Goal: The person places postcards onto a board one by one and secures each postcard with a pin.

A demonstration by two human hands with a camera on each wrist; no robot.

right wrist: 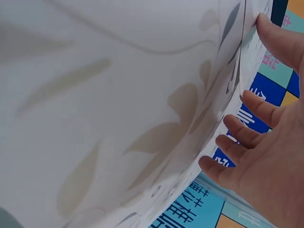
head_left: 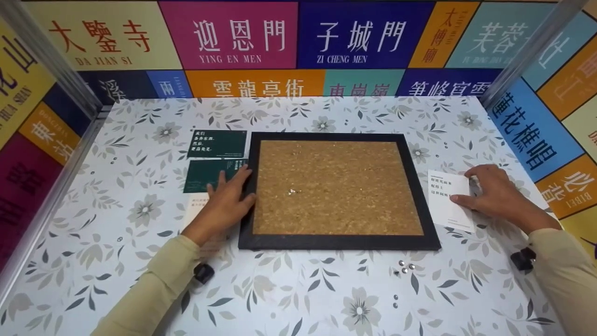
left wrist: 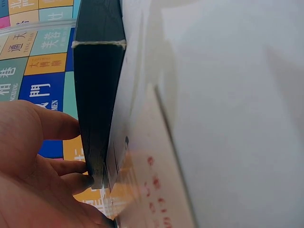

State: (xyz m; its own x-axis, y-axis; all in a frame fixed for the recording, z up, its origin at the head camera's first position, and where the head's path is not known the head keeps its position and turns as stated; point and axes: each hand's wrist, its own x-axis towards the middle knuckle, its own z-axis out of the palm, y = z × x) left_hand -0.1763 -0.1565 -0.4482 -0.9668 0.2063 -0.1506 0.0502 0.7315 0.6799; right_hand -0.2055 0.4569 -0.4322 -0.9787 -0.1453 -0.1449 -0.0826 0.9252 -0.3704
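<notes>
A cork board (head_left: 336,186) with a black frame lies in the middle of the table. My left hand (head_left: 224,200) touches the frame's left side with its thumb and fingertips, its fingers loosely spread, as the left wrist view also shows. Under and beside it are a dark green card (head_left: 200,176) and a pale card (head_left: 197,205) with red print, partly hidden by the arm. My right hand (head_left: 494,193) rests thumb and index finger on a white printed card (head_left: 450,205) right of the board. In the right wrist view its other fingers (right wrist: 242,130) extend apart from the card.
Another dark green card (head_left: 217,143) lies beyond the left hand. Several small shiny pieces (head_left: 405,268) lie in front of the board, and a small shiny bit (head_left: 292,191) is on the cork. Colourful printed panels (head_left: 228,37) border the floral tabletop (head_left: 298,298) at the back and sides.
</notes>
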